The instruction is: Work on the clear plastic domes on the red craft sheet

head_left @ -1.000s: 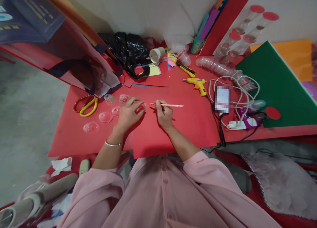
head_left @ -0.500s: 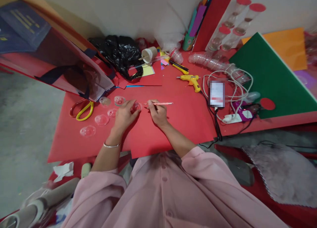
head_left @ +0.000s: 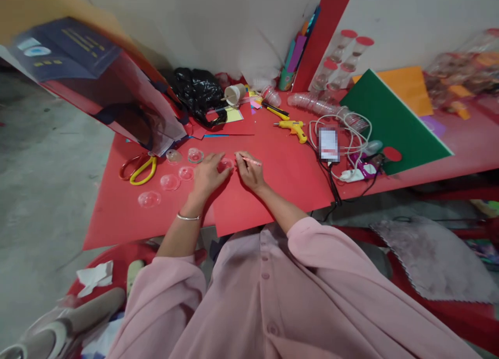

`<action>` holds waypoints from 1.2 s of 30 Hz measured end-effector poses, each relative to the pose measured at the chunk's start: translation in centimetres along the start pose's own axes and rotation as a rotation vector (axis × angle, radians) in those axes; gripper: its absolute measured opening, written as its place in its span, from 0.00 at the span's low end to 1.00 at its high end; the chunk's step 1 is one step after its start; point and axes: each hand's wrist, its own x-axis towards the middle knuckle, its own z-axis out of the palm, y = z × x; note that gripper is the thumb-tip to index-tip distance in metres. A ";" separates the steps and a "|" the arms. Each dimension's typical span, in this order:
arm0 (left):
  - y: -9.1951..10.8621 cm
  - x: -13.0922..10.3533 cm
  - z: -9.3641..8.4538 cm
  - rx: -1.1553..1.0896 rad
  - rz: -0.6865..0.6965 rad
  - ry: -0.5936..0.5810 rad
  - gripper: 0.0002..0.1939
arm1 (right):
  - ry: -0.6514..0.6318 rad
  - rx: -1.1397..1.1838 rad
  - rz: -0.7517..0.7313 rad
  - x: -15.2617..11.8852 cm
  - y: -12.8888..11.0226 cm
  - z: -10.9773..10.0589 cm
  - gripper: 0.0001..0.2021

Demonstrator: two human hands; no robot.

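Note:
My left hand (head_left: pixel 210 177) holds a clear domed plastic piece (head_left: pixel 226 165) flat on a red sheet (head_left: pixel 268 203), thumb and fingers around its left side. In my right hand (head_left: pixel 250 176) is a slim pink patterned pencil (head_left: pixel 252 161), gripped near its tip close to the dome's right edge. The tip itself is hidden by the fingers. Several similar clear domed pieces (head_left: pixel 170 182) lie left of my left hand. Beyond them are scissors (head_left: pixel 143 169) with red and yellow handles.
A yellow glue gun (head_left: pixel 293 129) and cutter (head_left: pixel 276 110) lie beyond my hands. To the right are a phone (head_left: pixel 328 144), tangled white cables and a green board (head_left: pixel 393 125). A tall paper bag (head_left: pixel 128 99) stands at the left, beside a black plastic bag (head_left: pixel 198 91).
The view has shifted. My right hand has turned the pencil, so its back end now slants toward me rather than straight right. My left hand keeps hold of the domed piece.

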 end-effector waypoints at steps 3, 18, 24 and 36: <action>0.3 -0.1 -0.1 -0.022 0.013 0.005 0.26 | -0.002 -0.067 -0.072 -0.1 -0.2 0.3 0.29; 1.8 -0.3 -0.6 0.082 0.003 -0.099 0.15 | 0.025 -0.321 -0.128 0.0 0.2 1.0 0.29; 1.4 -0.1 -0.5 0.060 -0.017 -0.112 0.15 | 0.023 -0.294 -0.058 0.0 -0.2 1.0 0.31; 1.5 -0.4 -0.4 0.075 -0.032 -0.087 0.20 | 0.045 -0.308 -0.043 -0.1 -0.5 1.1 0.31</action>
